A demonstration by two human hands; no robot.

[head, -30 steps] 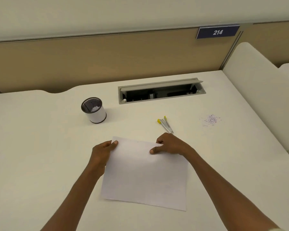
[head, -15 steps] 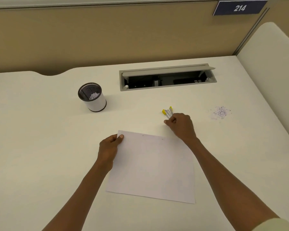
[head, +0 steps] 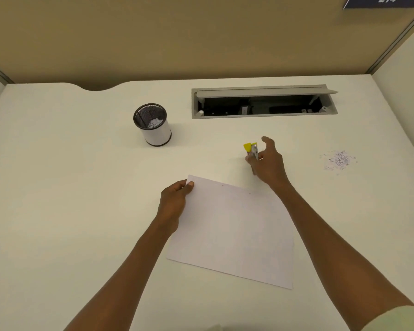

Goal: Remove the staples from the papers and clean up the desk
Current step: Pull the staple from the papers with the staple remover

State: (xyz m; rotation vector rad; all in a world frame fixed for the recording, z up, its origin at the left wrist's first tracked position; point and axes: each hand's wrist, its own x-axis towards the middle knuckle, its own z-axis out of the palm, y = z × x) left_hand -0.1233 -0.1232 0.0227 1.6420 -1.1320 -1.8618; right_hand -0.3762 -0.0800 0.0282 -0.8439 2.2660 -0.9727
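A white sheaf of papers (head: 234, 230) lies flat on the desk in front of me. My left hand (head: 173, 201) pinches its far left corner. Beyond the papers' far right corner, my right hand (head: 268, 163) grips a yellow and metal staple remover (head: 251, 150), whose yellow tip points away from me. A small pile of removed staples and paper bits (head: 339, 160) lies on the desk to the right of that hand.
A mesh pen cup (head: 153, 125) with white scraps inside stands at the back left. An open cable tray (head: 263, 103) is set into the white desk (head: 69, 187) at the back. A tan partition rises behind, and a side panel stands at the right.
My right hand left the papers' far right corner, reached to the staple remover and took hold of it. My left hand stayed on the far left corner. The view tilted downward.
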